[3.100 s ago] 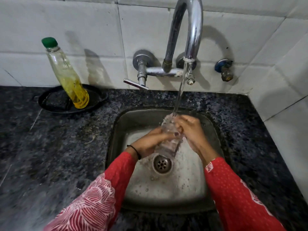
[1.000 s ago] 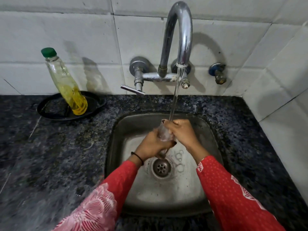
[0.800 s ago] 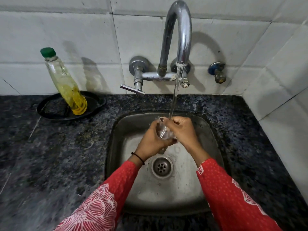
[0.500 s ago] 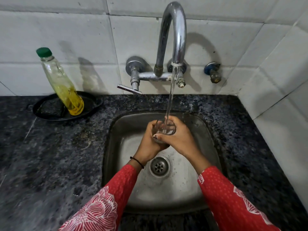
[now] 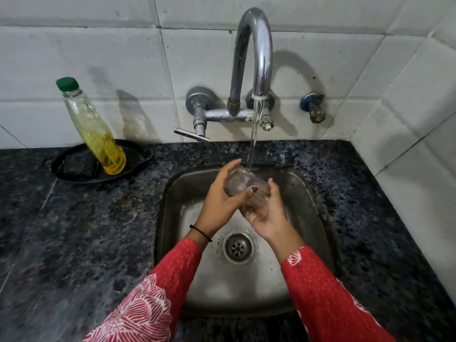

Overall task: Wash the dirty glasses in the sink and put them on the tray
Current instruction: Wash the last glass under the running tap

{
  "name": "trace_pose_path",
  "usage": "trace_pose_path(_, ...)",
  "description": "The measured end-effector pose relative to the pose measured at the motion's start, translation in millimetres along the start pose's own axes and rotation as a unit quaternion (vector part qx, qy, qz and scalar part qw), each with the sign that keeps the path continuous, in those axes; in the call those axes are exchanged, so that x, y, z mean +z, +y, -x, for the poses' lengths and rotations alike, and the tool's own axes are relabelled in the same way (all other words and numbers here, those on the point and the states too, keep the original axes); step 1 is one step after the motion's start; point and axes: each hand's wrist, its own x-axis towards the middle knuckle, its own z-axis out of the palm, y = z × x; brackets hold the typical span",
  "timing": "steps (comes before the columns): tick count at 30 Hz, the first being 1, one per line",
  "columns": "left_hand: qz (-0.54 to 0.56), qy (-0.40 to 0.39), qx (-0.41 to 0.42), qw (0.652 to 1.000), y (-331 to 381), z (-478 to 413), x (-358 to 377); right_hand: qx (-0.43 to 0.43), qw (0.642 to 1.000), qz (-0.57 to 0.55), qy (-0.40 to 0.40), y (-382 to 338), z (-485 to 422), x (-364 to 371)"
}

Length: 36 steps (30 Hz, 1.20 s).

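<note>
Clear drinking glass (image 5: 243, 187) now lies tipped on its side between both hands. Half a second ago it stood mouth-up, filling. The thin stream of tap water (image 5: 254, 134) now strikes its outer wall just above the fingers. I take this to mean the inside is rinsed and the outside is getting its turn, so this glass is nearly washed. The left hand (image 5: 219, 206) wraps the upper end, thumb across the front. The right hand (image 5: 269, 215) cups it from below with curled fingers, though the glare may hide how firmly. The stainless steel sink basin (image 5: 308, 206) lies beneath the grip.
</note>
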Motion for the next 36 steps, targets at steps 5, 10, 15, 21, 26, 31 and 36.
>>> trace_pose_path(5,0.026,0.059,-0.017,0.998,-3,-1,2,-0.02,0.999,0.038,-0.02,-5,-2,2)
trace_pose_path(10,0.277,0.118,-0.197,0.933,-11,4,-1,-0.158,0.951,0.235,-0.122,-9,5,10)
trace_pose_path(15,0.285,0.043,-0.28,0.916,-22,18,2,-0.276,0.881,0.356,-0.142,-9,7,23)
trace_pose_path(21,0.083,0.116,-0.191,0.971,-4,-13,-14,-0.362,0.841,0.389,-0.1,-17,14,27)
trace_pose_path(26,0.021,0.3,-0.072,0.951,37,-66,-43,-0.386,0.819,0.417,-0.082,-19,23,31)
trace_pose_path(31,-0.309,0.234,0.033,0.921,50,-75,-50,-0.398,0.82,0.408,-0.059,-21,30,41)
trace_pose_path(36,-0.268,0.218,0.045,0.937,50,-59,-59,-0.394,0.81,0.429,-0.062,-16,43,38)
